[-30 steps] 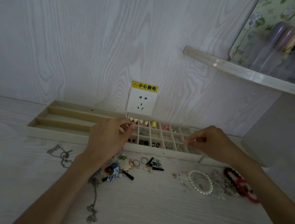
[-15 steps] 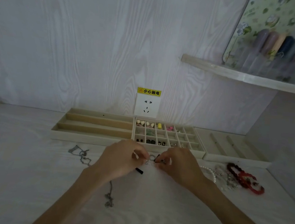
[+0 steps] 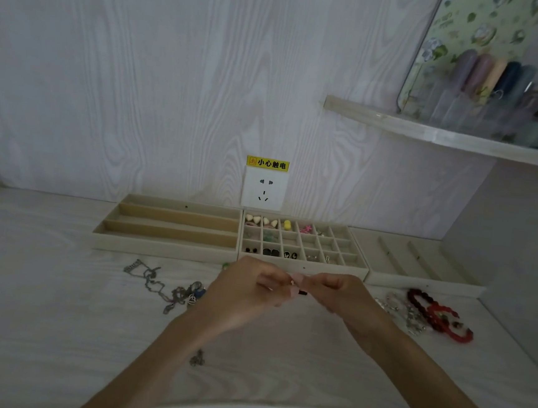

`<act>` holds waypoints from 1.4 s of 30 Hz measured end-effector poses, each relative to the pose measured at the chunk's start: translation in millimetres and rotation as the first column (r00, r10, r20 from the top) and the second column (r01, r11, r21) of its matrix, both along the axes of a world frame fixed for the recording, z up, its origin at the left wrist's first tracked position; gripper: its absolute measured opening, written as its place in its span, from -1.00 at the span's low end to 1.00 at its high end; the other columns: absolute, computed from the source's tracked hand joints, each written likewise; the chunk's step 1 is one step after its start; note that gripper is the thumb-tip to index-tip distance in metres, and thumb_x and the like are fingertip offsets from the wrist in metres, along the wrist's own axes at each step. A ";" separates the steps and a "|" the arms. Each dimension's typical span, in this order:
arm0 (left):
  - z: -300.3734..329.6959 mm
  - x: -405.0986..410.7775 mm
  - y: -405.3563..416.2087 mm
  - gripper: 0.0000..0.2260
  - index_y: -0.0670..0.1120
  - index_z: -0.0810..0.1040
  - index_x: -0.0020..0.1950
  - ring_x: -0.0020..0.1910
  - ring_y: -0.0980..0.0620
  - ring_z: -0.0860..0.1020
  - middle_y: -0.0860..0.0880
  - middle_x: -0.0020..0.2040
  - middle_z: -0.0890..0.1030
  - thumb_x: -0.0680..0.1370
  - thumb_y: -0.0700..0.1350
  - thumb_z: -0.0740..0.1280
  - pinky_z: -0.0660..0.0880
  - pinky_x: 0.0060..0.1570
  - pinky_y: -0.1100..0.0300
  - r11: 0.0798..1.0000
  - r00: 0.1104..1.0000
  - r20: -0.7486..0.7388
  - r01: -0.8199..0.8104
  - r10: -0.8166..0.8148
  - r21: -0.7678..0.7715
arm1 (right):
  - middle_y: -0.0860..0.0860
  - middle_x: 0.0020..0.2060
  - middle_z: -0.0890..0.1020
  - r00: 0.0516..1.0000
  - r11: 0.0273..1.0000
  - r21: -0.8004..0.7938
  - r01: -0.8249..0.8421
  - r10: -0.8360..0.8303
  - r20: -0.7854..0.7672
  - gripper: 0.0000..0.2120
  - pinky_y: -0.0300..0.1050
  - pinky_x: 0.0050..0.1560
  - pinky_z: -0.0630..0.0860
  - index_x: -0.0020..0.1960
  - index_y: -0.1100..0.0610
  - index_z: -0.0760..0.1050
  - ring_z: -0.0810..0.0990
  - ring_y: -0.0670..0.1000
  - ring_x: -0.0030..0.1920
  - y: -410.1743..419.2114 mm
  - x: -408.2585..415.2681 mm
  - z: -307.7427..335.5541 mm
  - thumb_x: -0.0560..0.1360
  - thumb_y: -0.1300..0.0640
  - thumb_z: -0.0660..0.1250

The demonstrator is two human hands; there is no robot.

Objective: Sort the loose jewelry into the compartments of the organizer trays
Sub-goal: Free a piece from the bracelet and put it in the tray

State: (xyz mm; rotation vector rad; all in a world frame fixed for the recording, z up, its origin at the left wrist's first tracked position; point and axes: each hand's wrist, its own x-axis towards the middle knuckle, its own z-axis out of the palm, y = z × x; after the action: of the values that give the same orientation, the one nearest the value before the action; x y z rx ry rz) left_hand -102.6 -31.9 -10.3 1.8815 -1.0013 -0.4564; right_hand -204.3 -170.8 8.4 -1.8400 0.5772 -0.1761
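Observation:
My left hand (image 3: pixel 247 291) and my right hand (image 3: pixel 339 294) meet in front of the gridded tray (image 3: pixel 302 267). Both pinch a small piece of jewelry (image 3: pixel 296 284) between their fingertips; what it is stays too small to tell. The gridded tray holds small earrings in several cells. A long-slot tray (image 3: pixel 166 248) lies to its left and a ridged tray (image 3: pixel 423 280) to its right. Loose silver chains (image 3: pixel 153 283) lie on the table at the left. Red bead bracelets (image 3: pixel 437 314) and pale beaded pieces (image 3: pixel 395 307) lie at the right.
A wall socket (image 3: pixel 265 187) with a yellow warning label sits behind the trays. A shelf (image 3: pixel 446 136) with bottles juts out at the upper right. A small chain piece (image 3: pixel 197 358) lies near my left forearm. The table's front edge curves below my arms.
Both hands came back from over the gridded tray to the table in front of it, met at the loose pile and now pinch a small piece, lifted slightly.

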 end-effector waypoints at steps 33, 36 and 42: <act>2.4 -11.5 -24.9 -0.78 0.16 0.61 0.13 -0.22 0.35 0.46 0.23 0.00 0.62 0.56 0.11 0.24 0.35 -0.23 0.49 0.986 0.894 0.438 0.018 -0.090 0.166 | -0.12 -0.35 0.62 0.967 0.857 -0.505 0.106 0.029 0.252 -0.97 -0.45 -0.33 0.36 -0.22 -0.06 0.65 0.47 -0.22 -0.34 -26.8 -21.9 -10.5 0.36 0.06 0.47; 2.3 4.5 -32.8 -0.80 0.17 0.59 0.13 -0.23 0.36 0.46 0.28 -0.09 0.57 0.54 0.10 0.27 0.29 -0.31 0.49 0.991 0.884 0.467 -0.039 -0.026 0.129 | -0.17 -0.34 0.59 0.972 0.893 -0.428 0.142 -0.043 0.233 -0.96 -0.51 -0.34 0.37 -0.16 -0.04 0.63 0.46 -0.32 -0.38 -48.3 -16.0 7.4 0.39 0.08 0.44; -4.1 44.3 -34.0 -0.84 0.14 0.63 0.03 -0.34 0.39 0.44 0.28 -0.23 0.54 0.50 0.10 0.34 0.25 -0.40 0.50 0.942 0.813 0.480 -0.310 0.331 -0.126 | -0.02 -0.20 0.66 0.995 0.851 -0.516 0.095 -0.073 0.064 -0.85 -0.54 -0.34 0.32 -0.07 0.09 0.67 0.48 -0.17 -0.29 -106.8 16.4 21.2 0.41 0.05 0.44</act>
State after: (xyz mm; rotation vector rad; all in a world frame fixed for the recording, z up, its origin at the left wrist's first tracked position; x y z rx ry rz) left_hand -58.4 -65.9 -14.4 2.1279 -0.9715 0.2687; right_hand -187.9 -277.6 29.6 -2.3288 0.6213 -0.4674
